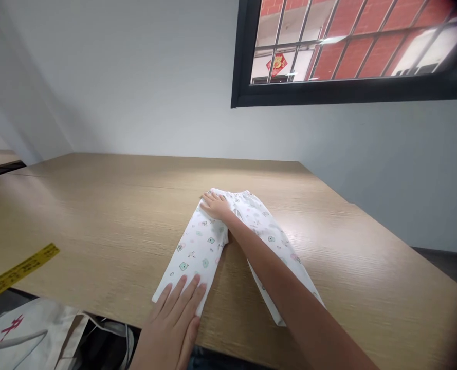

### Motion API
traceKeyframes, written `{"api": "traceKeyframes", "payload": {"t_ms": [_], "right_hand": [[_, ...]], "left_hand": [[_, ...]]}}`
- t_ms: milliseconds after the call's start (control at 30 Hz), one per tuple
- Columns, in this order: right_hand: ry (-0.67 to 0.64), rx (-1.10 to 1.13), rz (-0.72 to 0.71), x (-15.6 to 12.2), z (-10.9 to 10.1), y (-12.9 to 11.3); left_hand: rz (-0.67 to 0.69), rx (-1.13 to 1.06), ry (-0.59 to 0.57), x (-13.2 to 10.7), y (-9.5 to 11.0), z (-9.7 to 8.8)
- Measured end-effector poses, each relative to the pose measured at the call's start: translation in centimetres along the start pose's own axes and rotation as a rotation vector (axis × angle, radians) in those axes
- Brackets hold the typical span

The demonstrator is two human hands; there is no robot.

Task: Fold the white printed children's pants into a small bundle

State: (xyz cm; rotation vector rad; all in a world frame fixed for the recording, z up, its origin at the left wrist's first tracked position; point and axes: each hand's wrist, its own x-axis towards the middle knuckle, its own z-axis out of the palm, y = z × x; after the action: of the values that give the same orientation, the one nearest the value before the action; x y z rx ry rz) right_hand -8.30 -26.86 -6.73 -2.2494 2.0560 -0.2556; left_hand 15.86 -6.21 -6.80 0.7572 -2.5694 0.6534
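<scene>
A small pair of white printed trousers (203, 246) lies spread on the wooden table (97, 216), legs pointing toward me in an upside-down V. My left hand (176, 318) rests flat and open on the cuff of the left leg, near the table's front edge. My right hand (215, 205) reaches across to the waistband at the far end, fingers stretched flat on the cloth. My right forearm covers part of the right leg (274, 241).
A yellow strip with printed marks (18, 272) lies at the table's front left edge. Below that edge are a white bag with red lettering (23, 334) and other cloth. A grey wall and a barred window (347, 41) stand behind the table.
</scene>
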Motion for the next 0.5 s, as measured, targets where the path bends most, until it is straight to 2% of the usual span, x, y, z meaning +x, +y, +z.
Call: {"api": "traceKeyframes", "payload": {"t_ms": [133,267,400,500], "right_hand": [[-0.005,0.086,0.078,0.3,-0.1,-0.5],[-0.053,0.216,0.03,0.5,-1.4,-0.1],[-0.118,0.426,-0.016,-0.9,-4.7,2.4],[-0.043,0.563,-0.015,-3.8,-6.9,5.2]], "left_hand": [[-0.012,0.011,0.034,-0.3,0.7,-0.2],[-0.04,0.019,0.056,-0.2,0.9,-0.1],[-0.019,-0.055,0.064,-0.1,0.5,-0.1],[-0.051,-0.174,0.031,0.7,0.0,-0.6]]}}
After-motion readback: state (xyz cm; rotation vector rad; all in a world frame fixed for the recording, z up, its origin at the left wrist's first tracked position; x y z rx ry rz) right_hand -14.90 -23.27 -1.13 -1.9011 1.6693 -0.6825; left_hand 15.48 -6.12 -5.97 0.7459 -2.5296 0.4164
